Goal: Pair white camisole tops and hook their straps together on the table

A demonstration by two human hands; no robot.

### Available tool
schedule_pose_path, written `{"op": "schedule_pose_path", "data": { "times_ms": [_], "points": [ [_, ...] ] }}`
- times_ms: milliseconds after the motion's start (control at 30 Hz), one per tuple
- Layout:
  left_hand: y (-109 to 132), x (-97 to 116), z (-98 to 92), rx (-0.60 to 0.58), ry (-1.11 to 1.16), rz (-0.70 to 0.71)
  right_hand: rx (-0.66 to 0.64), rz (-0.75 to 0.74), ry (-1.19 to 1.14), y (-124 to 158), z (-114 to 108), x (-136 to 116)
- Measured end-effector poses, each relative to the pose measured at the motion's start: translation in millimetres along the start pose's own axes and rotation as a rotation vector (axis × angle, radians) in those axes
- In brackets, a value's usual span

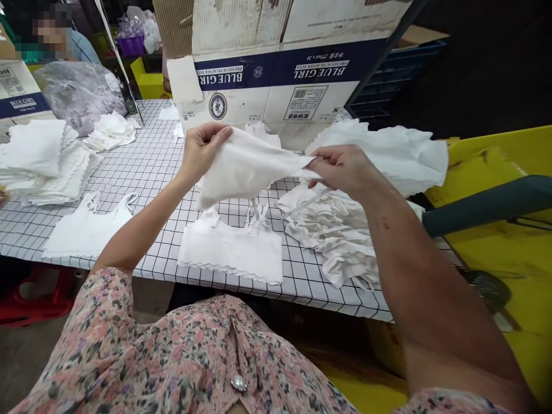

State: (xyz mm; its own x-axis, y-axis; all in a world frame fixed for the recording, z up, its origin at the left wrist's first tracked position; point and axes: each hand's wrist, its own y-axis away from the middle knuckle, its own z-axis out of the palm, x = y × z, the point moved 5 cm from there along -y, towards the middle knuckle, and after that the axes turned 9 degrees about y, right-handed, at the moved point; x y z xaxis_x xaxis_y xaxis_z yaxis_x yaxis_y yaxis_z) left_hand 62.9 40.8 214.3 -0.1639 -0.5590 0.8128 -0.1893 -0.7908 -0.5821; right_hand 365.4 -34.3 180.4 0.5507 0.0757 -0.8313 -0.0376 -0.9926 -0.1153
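A white cloth garment piece [241, 164] is stretched in the air between my two hands, above the table. My left hand [204, 146] pinches its upper left corner between thumb and fingers. At the other end, my right hand [340, 169] grips the narrow, drawn-out part. Below the cloth lies a small stack of white camisole tops [233, 247] with thin straps and scalloped hems. Under my right forearm is a loose heap of white strappy garments [332, 224]. Behind that hand, more white fabric [383, 149] is piled up.
A grid-patterned tablecloth [155, 155] covers the table. An upturned cardboard box [276, 75] stands at the back. To the left are a white top [88, 227], a stack of white pieces [47, 161] and a plastic bag [81, 86]. A dark green bar [487, 204] juts in from the right. Another person sits at back left.
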Motion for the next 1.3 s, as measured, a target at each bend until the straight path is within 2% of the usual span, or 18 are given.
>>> {"op": "schedule_pose_path", "data": {
  "times_ms": [100, 200, 267, 400, 533, 633, 800, 900, 967, 1000, 1167, 1233, 1300],
  "points": [
    [-1, 10, 17.4, -0.162, -0.022, -0.006, -0.177, -0.111, 0.086, 14, 20, -22],
    [6, 22, 44.2, -0.404, -0.027, -0.045, -0.178, -0.311, -0.146, 17, 40, -58],
    [10, 28, 54.7, -0.483, -0.041, -0.038, -0.171, -0.360, -0.296, 14, 53, -73],
    [8, 33, 49.1, -0.434, -0.090, 0.006, -0.135, -0.294, -0.350, 6, 65, -76],
    [7, 33, 33.6, -0.370, -0.114, 0.022, -0.056, -0.277, -0.343, 8, 58, -70],
    [11, 33, 29.9, -0.368, -0.103, -0.001, -0.037, -0.316, -0.365, 12, 54, -72],
    [15, 34, 30.8, -0.351, -0.089, -0.028, -0.148, -0.287, -0.394, 14, 52, -75],
    [14, 34, 28.5, -0.338, -0.104, -0.040, -0.308, -0.225, -0.290, 14, 51, -72],
    [13, 32, 26.7, -0.363, -0.106, -0.077, -0.394, -0.186, -0.215, 16, 50, -71],
    [13, 30, 26.7, -0.397, -0.098, -0.111, -0.396, -0.182, -0.211, 16, 50, -73],
    [25, 17, 36.6, -0.667, 0.056, -0.351, -0.279, -0.224, -0.359, 14, 50, -92],
    [25, 16, 38.3, -0.653, 0.147, -0.352, -0.259, -0.207, -0.368, 12, 50, -96],
    [21, 16, 36.4, -0.573, 0.196, -0.295, -0.289, -0.176, -0.321, 9, 48, -94]
  ]
}}
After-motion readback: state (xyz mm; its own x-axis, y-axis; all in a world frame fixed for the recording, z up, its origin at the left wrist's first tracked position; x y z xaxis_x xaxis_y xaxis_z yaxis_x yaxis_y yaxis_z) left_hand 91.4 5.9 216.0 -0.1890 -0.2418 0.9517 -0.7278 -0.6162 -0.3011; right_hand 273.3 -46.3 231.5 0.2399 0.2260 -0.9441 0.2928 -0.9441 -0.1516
